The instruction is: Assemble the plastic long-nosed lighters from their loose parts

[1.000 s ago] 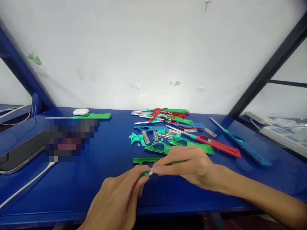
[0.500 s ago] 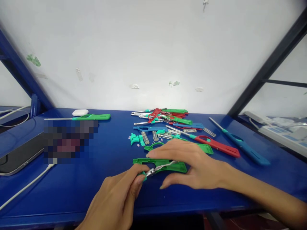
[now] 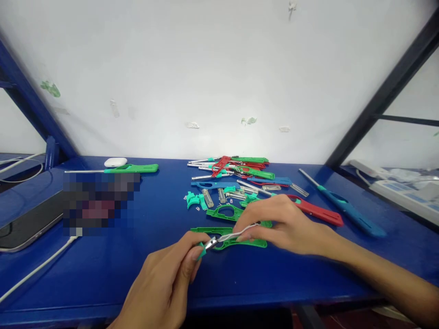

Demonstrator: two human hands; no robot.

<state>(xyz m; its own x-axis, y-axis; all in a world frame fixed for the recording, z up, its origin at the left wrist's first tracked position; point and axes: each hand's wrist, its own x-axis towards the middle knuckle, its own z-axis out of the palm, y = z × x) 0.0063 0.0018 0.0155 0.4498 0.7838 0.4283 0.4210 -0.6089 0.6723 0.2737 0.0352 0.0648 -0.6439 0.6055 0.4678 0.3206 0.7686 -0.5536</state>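
Observation:
My left hand (image 3: 171, 278) is closed in a pinch on a small metal and teal lighter part (image 3: 208, 244) just above the blue table (image 3: 137, 269). A thin white wire (image 3: 236, 234) runs from that part to my right hand (image 3: 284, 224), whose fingertips pinch the wire's far end. Right under both hands lies a green lighter shell half (image 3: 233, 242). A second green shell (image 3: 226, 212) lies just behind it.
A pile of red, green and blue long-nosed lighters and loose parts (image 3: 240, 176) lies behind my hands. A blue lighter (image 3: 343, 208) lies to the right, a green one (image 3: 130, 168) and a white case (image 3: 115, 161) to the left. A dark device (image 3: 27, 224) with a white cable (image 3: 37, 267) sits far left.
My right hand let go of the small part, opened over the green shell, then closed again on the white wire. My left hand kept its pinch and barely moved.

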